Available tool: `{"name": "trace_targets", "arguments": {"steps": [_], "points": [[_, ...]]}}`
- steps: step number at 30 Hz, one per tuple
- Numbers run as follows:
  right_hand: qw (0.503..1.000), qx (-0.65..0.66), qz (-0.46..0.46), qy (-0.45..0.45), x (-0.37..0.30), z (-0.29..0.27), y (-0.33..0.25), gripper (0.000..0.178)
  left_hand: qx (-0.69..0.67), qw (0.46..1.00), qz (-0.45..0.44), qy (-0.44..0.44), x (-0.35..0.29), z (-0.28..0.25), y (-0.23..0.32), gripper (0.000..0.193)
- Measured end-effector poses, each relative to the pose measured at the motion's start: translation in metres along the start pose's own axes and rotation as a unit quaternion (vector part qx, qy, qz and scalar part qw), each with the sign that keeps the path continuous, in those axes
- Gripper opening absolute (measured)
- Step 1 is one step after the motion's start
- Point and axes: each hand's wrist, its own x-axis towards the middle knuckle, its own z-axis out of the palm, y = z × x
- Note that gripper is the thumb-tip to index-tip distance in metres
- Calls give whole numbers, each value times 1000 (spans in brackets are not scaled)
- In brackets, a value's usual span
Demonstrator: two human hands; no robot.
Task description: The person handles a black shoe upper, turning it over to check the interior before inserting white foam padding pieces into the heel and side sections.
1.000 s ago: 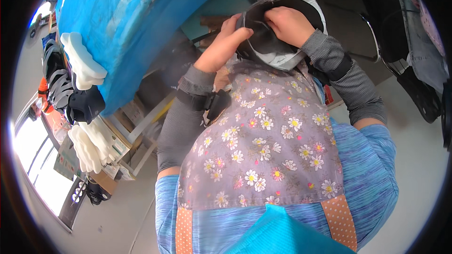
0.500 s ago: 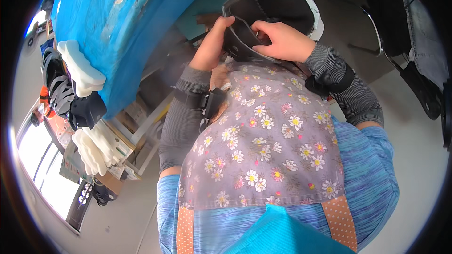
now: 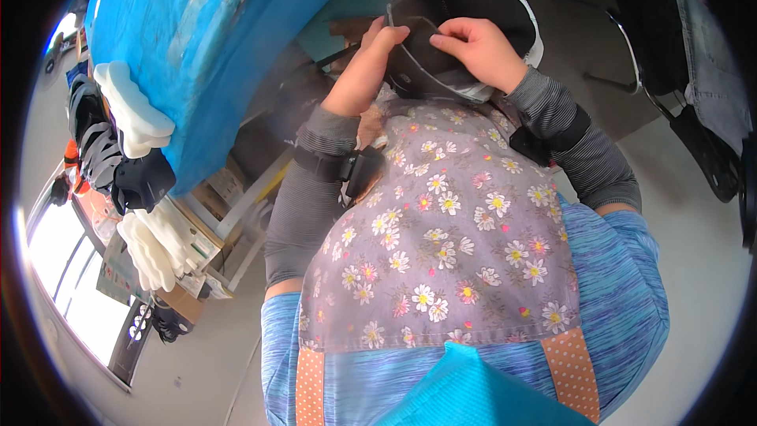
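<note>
A black, bowl-shaped fabric piece (image 3: 481,6) with a white gathered edge lies beyond my lap, its hollow facing up. My left hand (image 3: 364,71) is closed on its grey-trimmed left rim, the thumb over the edge and the other fingers largely hidden beneath. My right hand (image 3: 485,54) reaches in from the right. Its thumb and forefinger pinch the upper edge of a thin dark flap (image 3: 416,41) inside the piece. The flap stands partly away from the inner wall. Its lower part runs down toward the near rim, close to my flowered apron (image 3: 441,229).
A blue-covered surface (image 3: 229,55) rises at the left. Beside it are a white foam piece (image 3: 132,110), stacked black curved pieces (image 3: 102,150) and more white pieces (image 3: 158,244). A chair's metal frame (image 3: 631,55) and hanging clothing (image 3: 714,71) are at the right.
My right hand has moved up a little, lifting the flap's edge with it. The black piece has shifted slightly right, and my left hand still grips its rim.
</note>
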Motion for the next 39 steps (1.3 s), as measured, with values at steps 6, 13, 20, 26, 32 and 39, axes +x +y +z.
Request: {"name": "trace_targets", "arguments": {"steps": [6, 13, 20, 26, 32, 39], "points": [[996, 72, 41, 29, 3, -9, 10, 21, 10, 999, 25, -23, 6, 4, -2, 49], [997, 39, -6, -60, -6, -10, -5, 24, -69, 997, -37, 9, 4, 1, -4, 44], [967, 208, 59, -132, -6, -25, -4, 30, -100, 992, -71, 24, -11, 7, 1, 44], [990, -27, -17, -137, -16, -23, -10, 33, -107, 991, -82, 3, -9, 4, 3, 44], [982, -150, -16, -110, -16, -17, -26, 25, -115, 989, -89, 12, -7, 3, -2, 43], [979, 181, 95, -16, -12, -11, -5, 22, -20, 999, 26, -6, -17, 9, 1, 50]]}}
